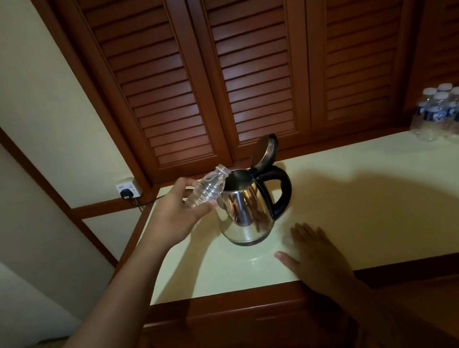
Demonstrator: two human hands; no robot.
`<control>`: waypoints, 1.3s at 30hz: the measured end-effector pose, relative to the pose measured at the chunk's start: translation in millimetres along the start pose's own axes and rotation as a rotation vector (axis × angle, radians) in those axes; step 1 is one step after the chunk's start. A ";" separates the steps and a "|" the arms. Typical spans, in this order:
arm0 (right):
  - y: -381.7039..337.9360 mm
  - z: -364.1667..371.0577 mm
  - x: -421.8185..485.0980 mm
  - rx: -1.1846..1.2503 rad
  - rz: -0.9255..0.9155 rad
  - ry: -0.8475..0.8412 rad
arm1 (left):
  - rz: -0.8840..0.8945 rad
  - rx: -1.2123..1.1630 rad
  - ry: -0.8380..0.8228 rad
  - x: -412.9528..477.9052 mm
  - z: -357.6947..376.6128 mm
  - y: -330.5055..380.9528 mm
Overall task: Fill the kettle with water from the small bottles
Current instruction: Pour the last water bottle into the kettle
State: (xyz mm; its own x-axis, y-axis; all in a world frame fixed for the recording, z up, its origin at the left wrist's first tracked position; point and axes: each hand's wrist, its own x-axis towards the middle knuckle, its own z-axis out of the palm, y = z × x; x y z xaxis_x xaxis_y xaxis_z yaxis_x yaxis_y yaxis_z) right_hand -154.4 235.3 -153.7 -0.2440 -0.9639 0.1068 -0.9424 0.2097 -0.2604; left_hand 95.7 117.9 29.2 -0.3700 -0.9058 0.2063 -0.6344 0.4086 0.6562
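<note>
Left grip [176,213] curls round a small clear bottle [207,190], no cap, tipped w/ its mouth just by the open top of the kettle [244,213]. Kettle stands mid bench [388,188], lid [263,149] up. Right grip [315,252] lies flat, fingers spread, on bench nr kettle. More bottles [444,114] far right at the back of bench.
</note>
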 end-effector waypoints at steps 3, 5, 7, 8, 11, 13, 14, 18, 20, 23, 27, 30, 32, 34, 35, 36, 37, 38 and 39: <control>1.1 0.3 1.3 -0.004 -0.008 0.013 | 0.031 0.115 0.003 14.2 -3.7 -1.3; 1.5 0.1 0.7 0.005 -0.014 0.030 | 0.052 0.217 0.007 21.5 -5.2 -2.1; 2.7 0.2 0.6 0.017 -0.018 0.040 | 0.068 0.299 0.017 29.0 -6.2 -5.1; 3.7 0.5 0.9 0.019 -0.020 0.039 | 0.074 0.326 0.022 32.0 -6.8 -6.6; 6.2 2.2 0.9 0.023 -0.021 0.054 | 0.107 0.383 0.034 36.1 -10.0 -6.6; 5.7 1.4 -0.3 0.047 -0.016 0.063 | 0.138 0.451 0.055 36.9 -12.1 -4.8; 5.2 0.8 -1.0 0.059 -0.015 0.067 | 0.146 0.491 0.065 36.7 -12.3 -3.3; 3.6 -2.7 -3.5 0.070 -0.024 0.095 | 0.179 0.650 0.103 36.0 -9.2 0.4; 3.0 -3.6 -4.2 0.079 -0.020 0.087 | 0.189 0.681 0.108 36.3 -8.3 1.6; 2.5 -5.0 -4.2 0.090 -0.021 0.099 | 0.215 0.731 0.131 37.2 -7.9 3.1; 2.7 -4.9 -3.0 0.071 -0.016 0.083 | 0.262 0.827 0.149 38.6 -7.9 4.3; 3.7 -3.7 -2.6 0.069 -0.023 0.080 | 0.291 0.889 0.158 39.5 -7.8 3.8; 4.7 -1.7 -2.6 0.055 -0.022 0.071 | 0.310 0.916 0.168 40.0 -7.3 3.7; 5.7 0.9 -2.1 0.043 -0.026 0.070 | 0.331 0.934 0.176 40.9 -6.7 4.3; 6.7 2.2 -1.3 0.034 -0.032 0.069 | 0.339 0.943 0.177 41.5 -6.5 4.9; 7.5 3.0 -0.6 0.027 -0.037 0.069 | 0.346 0.951 0.177 42.2 -6.3 5.7; 8.2 3.4 -0.3 0.026 -0.038 0.070 | 0.352 0.960 0.176 42.8 -6.2 6.4; 8.4 3.3 -0.5 0.029 -0.035 0.072 | 0.357 0.968 0.176 43.3 -6.4 7.0; 8.0 2.3 -0.9 0.038 -0.030 0.078 | 0.363 0.977 0.176 43.9 -6.4 7.3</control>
State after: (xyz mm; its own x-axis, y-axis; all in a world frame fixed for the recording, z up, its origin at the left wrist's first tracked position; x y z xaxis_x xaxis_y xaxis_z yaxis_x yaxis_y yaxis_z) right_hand -161.2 237.4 -158.1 -0.2346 -0.9536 0.1888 -0.9406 0.1736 -0.2919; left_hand 79.2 80.4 47.7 -0.5932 -0.6829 0.4264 -0.8050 0.5002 -0.3189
